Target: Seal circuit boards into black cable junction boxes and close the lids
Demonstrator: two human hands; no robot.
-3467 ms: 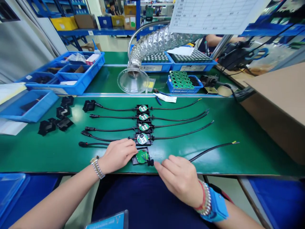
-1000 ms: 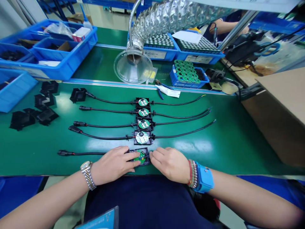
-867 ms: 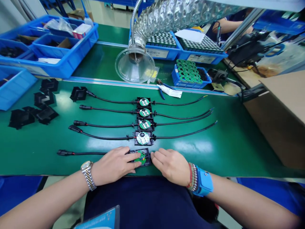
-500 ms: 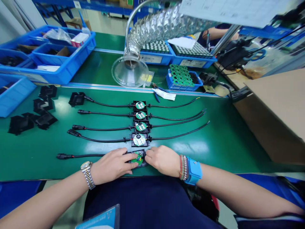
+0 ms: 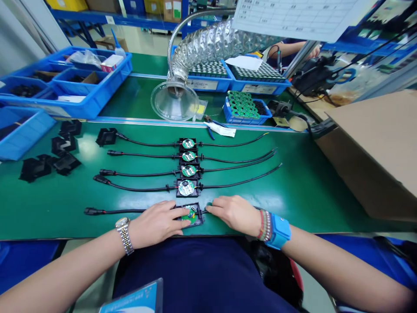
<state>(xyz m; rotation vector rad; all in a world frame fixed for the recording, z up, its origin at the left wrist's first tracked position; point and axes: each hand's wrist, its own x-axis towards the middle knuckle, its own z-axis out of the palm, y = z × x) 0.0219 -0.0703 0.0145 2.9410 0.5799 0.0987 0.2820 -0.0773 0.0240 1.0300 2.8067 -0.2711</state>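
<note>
Near the table's front edge lies a black plastic housing [image 5: 199, 216] with a round green circuit board [image 5: 189, 215] inside. My left hand [image 5: 159, 222] holds the housing from the left, its fingertips on the board and thumb low at the near side. From under that hand a black cable with a connector [image 5: 94, 211] runs left. Just right of the housing, my right hand [image 5: 233, 213] pinches the short black cable [image 5: 204, 211] that leaves that side; most of this cable is hidden. Beyond my hands, several similar housings with boards and cables [image 5: 186, 188] lie in a column.
Loose black covers [image 5: 35, 167] lie at the left near blue bins [image 5: 94, 102]. A fume funnel [image 5: 175, 102], pliers [image 5: 211, 126] and a blue box of green boards [image 5: 243, 106] are behind. An open cardboard box [image 5: 374, 143] stands right; a co-worker's arm [image 5: 289, 50] shows far back.
My right hand has shifted right, off the housing's edge and onto the cable beside it. The left hand stays on the board. The view has tilted slightly up.
</note>
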